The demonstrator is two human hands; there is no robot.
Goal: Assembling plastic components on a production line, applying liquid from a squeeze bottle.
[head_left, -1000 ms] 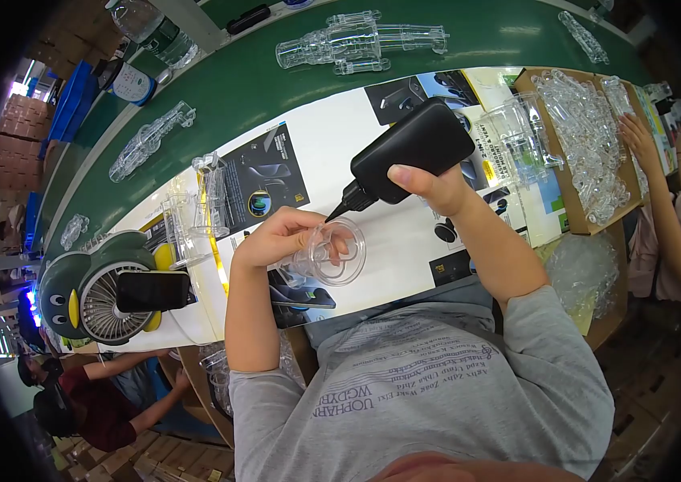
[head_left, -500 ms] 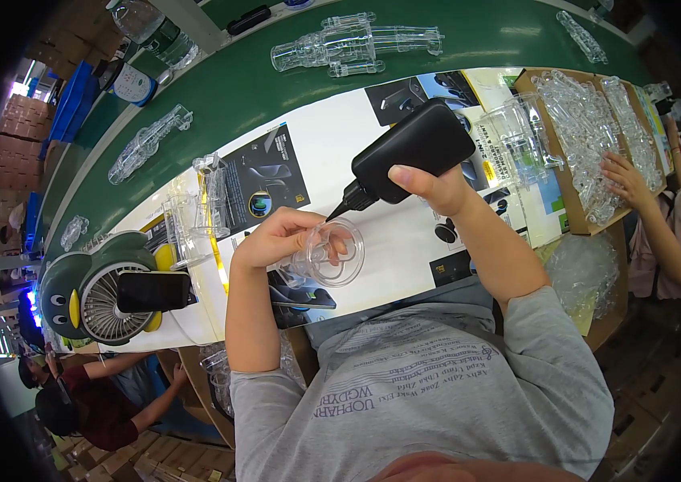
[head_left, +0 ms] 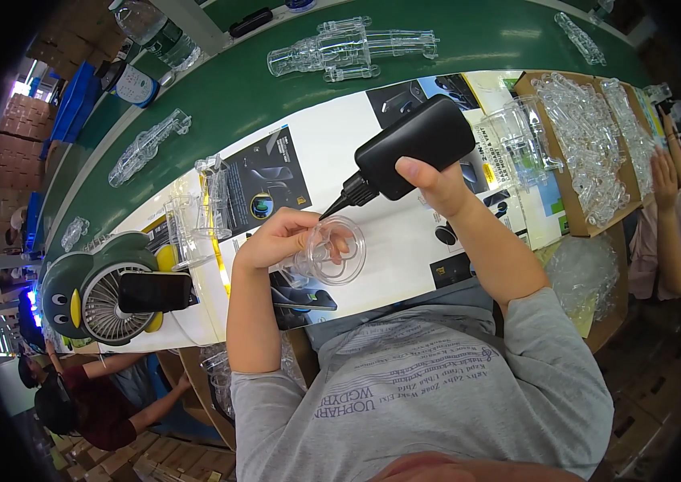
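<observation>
A clear plastic part with a round rim (head_left: 356, 269) is gripped by my left hand (head_left: 272, 241), its open end turned toward me. My right hand (head_left: 441, 186) is closed around a black squeeze bottle (head_left: 414, 146), tilted so its thin pointed nozzle comes down at the upper edge of the clear part. Whether the nozzle tip touches the part or my left fingers, I cannot tell. Under both hands lies a printed white sheet (head_left: 340, 173). Clear plastic pieces (head_left: 212, 193) stand left of my left hand, and another clear piece (head_left: 517, 136) stands beyond the bottle.
A cardboard box of clear parts (head_left: 585, 145) is at the right, beside a co-worker's hand (head_left: 663, 178). A penguin-shaped fan (head_left: 99, 281) with a phone (head_left: 154, 292) stands at the left. On the green table (head_left: 236, 92) lies a long clear assembly (head_left: 352, 48). Other people sit at lower left.
The bottle and its nozzle have shifted slightly, the tip moving a little left and up along the clear part. At the right, the co-worker's hand has drawn away from the box.
</observation>
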